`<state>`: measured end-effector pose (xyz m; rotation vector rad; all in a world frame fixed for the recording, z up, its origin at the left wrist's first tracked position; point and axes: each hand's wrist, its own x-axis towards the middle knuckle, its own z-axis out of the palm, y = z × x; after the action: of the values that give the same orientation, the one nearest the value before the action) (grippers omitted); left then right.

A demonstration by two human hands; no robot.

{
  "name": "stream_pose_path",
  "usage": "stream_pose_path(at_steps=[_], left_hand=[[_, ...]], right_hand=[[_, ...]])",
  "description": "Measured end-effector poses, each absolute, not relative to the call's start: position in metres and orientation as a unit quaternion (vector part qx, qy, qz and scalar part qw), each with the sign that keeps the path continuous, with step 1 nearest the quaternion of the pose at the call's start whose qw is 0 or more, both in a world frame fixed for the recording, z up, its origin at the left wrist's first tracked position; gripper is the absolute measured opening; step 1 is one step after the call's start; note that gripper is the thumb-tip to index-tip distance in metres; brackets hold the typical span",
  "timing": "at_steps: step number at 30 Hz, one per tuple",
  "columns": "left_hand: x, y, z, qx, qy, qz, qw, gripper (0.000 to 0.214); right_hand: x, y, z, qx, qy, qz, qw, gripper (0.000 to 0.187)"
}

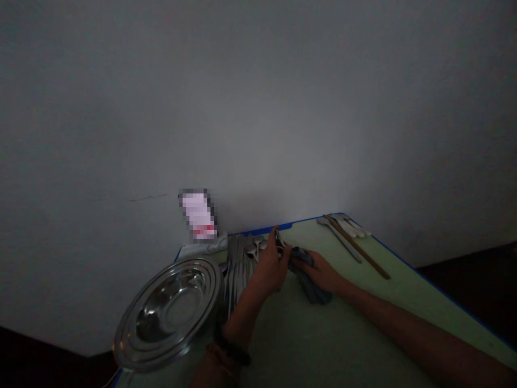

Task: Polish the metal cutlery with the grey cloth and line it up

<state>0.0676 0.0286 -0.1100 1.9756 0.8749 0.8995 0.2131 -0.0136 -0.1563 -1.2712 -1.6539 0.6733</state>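
So the left hand (271, 270) has thumb and fingers pinched around a metal utensil (280, 238), at 10 o'clock from the right hand (321, 269), whose curled fingers grip a dark gray cloth (310, 284) drooping toward 6 o'clock.

The left hand (271, 269), right hand (322, 272), left forearm (243, 319) and right forearm (390, 320) were bare. A thick, dark bracelet (232, 347) with a lumpy edge circled the left forearm near the wrist; beside it ran a thinner band (218, 360), too dim to make out.
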Motion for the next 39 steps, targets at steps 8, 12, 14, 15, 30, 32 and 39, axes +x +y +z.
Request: stream_pose_path(at_steps=[8,12,14,15,30,32,39], left_hand=[[0.079,0.02,-0.137,0.73,0.367,0.425,0.391,0.051],[0.076,0.027,-0.147,0.719,0.374,0.431,0.396,0.048],[0.076,0.031,-0.151,0.714,0.377,0.43,0.404,0.048],[0.076,0.033,-0.153,0.714,0.376,0.427,0.408,0.048],[0.072,0.052,-0.157,0.592,0.329,0.42,0.604,0.04],[0.073,0.054,-0.16,0.582,0.327,0.425,0.611,0.042],[0.073,0.056,-0.164,0.571,0.311,0.426,0.629,0.044]], right_hand=[[0.213,-0.015,-0.162,-0.506,-0.681,0.278,0.451,0.023],[0.216,-0.009,-0.163,-0.514,-0.691,0.288,0.419,0.024],[0.22,-0.005,-0.165,-0.52,-0.693,0.296,0.402,0.026],[0.222,-0.003,-0.166,-0.523,-0.691,0.301,0.397,0.028],[0.244,0.012,-0.168,-0.473,-0.531,0.584,0.391,0.03],[0.243,0.011,-0.169,-0.467,-0.519,0.587,0.41,0.029],[0.243,0.007,-0.162,-0.497,-0.47,0.615,0.394,0.018]])
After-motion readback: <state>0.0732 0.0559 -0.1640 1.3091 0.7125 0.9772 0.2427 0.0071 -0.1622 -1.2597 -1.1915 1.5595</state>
